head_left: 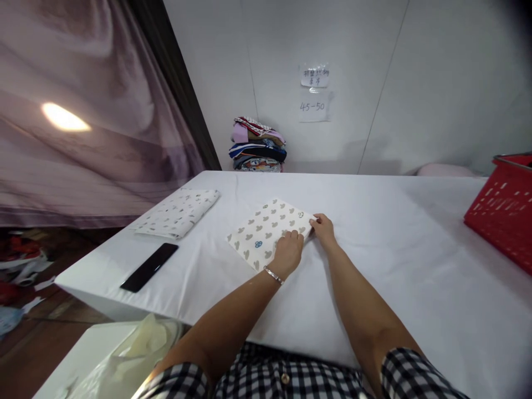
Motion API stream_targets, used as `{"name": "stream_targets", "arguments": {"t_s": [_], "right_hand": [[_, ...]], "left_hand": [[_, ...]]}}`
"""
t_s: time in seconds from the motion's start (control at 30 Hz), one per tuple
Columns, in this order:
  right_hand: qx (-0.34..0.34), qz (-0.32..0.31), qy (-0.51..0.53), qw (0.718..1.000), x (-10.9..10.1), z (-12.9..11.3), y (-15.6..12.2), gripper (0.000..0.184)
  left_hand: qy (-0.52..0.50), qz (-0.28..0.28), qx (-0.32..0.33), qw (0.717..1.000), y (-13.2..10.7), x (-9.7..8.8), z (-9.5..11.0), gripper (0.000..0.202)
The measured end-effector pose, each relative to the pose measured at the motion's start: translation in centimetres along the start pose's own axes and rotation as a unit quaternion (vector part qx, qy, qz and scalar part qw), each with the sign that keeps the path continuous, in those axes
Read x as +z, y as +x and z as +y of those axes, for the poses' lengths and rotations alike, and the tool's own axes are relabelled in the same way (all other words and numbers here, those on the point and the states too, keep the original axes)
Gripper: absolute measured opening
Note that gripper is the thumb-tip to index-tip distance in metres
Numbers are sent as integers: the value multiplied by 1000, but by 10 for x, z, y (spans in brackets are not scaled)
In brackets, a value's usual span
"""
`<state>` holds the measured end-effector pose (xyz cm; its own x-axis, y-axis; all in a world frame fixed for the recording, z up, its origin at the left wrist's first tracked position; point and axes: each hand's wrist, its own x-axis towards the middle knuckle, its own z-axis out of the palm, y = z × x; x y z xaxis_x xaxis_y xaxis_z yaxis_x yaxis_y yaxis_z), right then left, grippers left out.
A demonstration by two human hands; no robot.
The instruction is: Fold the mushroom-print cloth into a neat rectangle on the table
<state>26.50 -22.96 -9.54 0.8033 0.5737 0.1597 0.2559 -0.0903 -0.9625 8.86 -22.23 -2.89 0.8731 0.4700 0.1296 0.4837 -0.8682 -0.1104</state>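
Note:
A folded cream cloth (266,230) printed with grey hearts lies on the white table (374,249) in front of me. My left hand (287,252), with a thin bracelet at the wrist, rests palm down on the cloth's near right edge, fingers flat. My right hand (323,228) touches the cloth's right corner, its fingers bent down onto the edge. Neither hand lifts the cloth off the table.
A second folded patterned cloth (178,213) and a black phone (149,267) lie at the table's left. A pile of folded clothes (257,145) sits by the far wall. A red basket (505,208) stands at the right edge. A white bag (124,354) is lower left.

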Motion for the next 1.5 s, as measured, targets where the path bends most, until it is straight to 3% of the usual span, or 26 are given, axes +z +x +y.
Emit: {"name": "stream_targets", "arguments": {"t_s": [0.27, 0.47, 0.67, 0.73, 0.83, 0.97, 1.07, 1.3, 1.5], "right_hand": [[-16, -8, -91, 996, -6, -5, -3, 31], [-31, -33, -144, 988, -9, -12, -6, 39], [-23, -80, -154, 985, -12, -18, -10, 35], [-20, -96, -147, 984, -14, -21, -11, 32], [3, -131, -131, 983, -15, -27, -14, 30], [61, -196, -97, 974, -9, -38, -21, 47], [90, -219, -78, 969, -6, -46, -26, 57], [162, -236, -46, 957, -7, -60, -36, 76], [199, -234, 68, 949, -6, -54, -34, 78]], "left_hand": [[-15, 51, 13, 998, -35, 8, -7, 23], [-6, 102, 30, 994, -74, 18, -12, 47], [-9, 105, 35, 994, -85, 19, -17, 48], [-12, 94, 50, 994, -86, 15, -27, 48], [-16, 74, 58, 995, -90, 11, -60, 49], [-11, 82, 3, 997, -99, 13, -113, 48], [-22, 92, -31, 995, -105, 18, -129, 50], [-41, 101, -63, 992, -106, 18, -113, 56], [-62, 116, -36, 991, -77, 16, -70, 53]]}}
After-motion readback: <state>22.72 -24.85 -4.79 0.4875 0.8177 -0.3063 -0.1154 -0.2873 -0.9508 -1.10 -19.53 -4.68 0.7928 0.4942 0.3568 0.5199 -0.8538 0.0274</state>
